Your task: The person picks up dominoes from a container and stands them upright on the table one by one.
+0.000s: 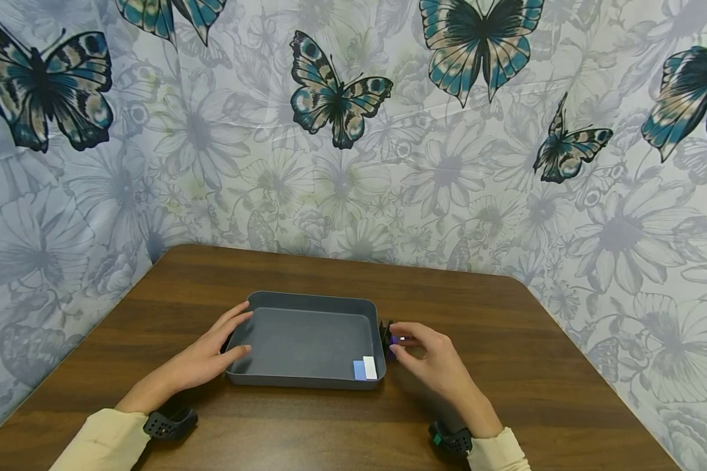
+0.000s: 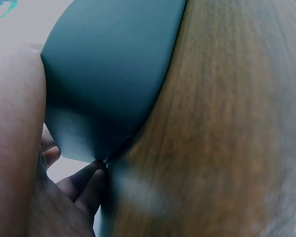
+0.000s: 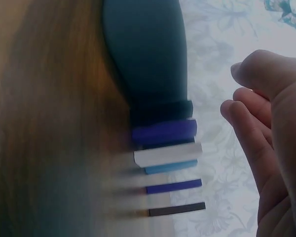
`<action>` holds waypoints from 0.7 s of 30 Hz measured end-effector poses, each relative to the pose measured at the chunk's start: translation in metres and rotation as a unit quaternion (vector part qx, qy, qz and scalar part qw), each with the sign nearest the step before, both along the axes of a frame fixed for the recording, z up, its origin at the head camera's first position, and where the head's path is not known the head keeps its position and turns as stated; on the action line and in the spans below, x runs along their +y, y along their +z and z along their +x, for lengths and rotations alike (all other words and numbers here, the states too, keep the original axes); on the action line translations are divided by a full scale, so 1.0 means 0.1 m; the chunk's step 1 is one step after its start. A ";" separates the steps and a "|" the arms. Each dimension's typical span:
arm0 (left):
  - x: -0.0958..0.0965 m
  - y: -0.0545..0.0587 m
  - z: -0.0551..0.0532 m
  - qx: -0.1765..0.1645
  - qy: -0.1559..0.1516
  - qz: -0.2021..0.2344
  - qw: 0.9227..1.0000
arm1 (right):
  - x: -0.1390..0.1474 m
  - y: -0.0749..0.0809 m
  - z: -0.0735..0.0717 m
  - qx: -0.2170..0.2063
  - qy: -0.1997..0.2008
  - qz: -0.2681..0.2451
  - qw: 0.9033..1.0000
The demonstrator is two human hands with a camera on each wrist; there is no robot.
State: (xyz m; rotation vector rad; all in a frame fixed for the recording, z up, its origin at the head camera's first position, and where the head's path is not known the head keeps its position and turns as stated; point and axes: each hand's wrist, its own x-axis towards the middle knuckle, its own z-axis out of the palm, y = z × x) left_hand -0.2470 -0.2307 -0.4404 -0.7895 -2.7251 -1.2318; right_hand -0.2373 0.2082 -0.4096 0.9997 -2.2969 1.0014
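Observation:
A shallow grey tray (image 1: pixel 306 340) lies on the table. My left hand (image 1: pixel 203 353) rests at its left side, fingers fairly straight along the rim and thumb reaching over the edge. In the left wrist view, fingertips (image 2: pixel 96 173) touch the outer wall low down. A blue flat piece (image 1: pixel 360 370) and a white flat piece (image 1: pixel 370 367) are in the tray's near right corner. Right of the tray, my right hand (image 1: pixel 427 360) hovers beside a row of small flat pieces: black, purple (image 3: pixel 165 132), white (image 3: pixel 167 155), light blue (image 3: pixel 171 167). Nothing shows between its fingers.
The brown wooden table (image 1: pixel 306 425) extends around the tray, its far edge meeting a backdrop cloth (image 1: pixel 353 209) printed with flowers and butterflies. Dark bands (image 1: pixel 171 424) circle both wrists. Farther along the row stands a dark piece (image 3: pixel 176 209), past a second purple one.

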 end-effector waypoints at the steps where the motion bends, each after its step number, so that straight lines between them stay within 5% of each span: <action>1: 0.00 0.00 0.00 -0.001 0.000 0.000 1.000 | -0.01 0.00 0.00 0.001 0.001 0.002 1.000; 21: 0.01 -0.02 -0.01 0.002 0.002 -0.001 1.000 | -0.24 -0.04 0.08 -0.055 0.015 0.062 0.996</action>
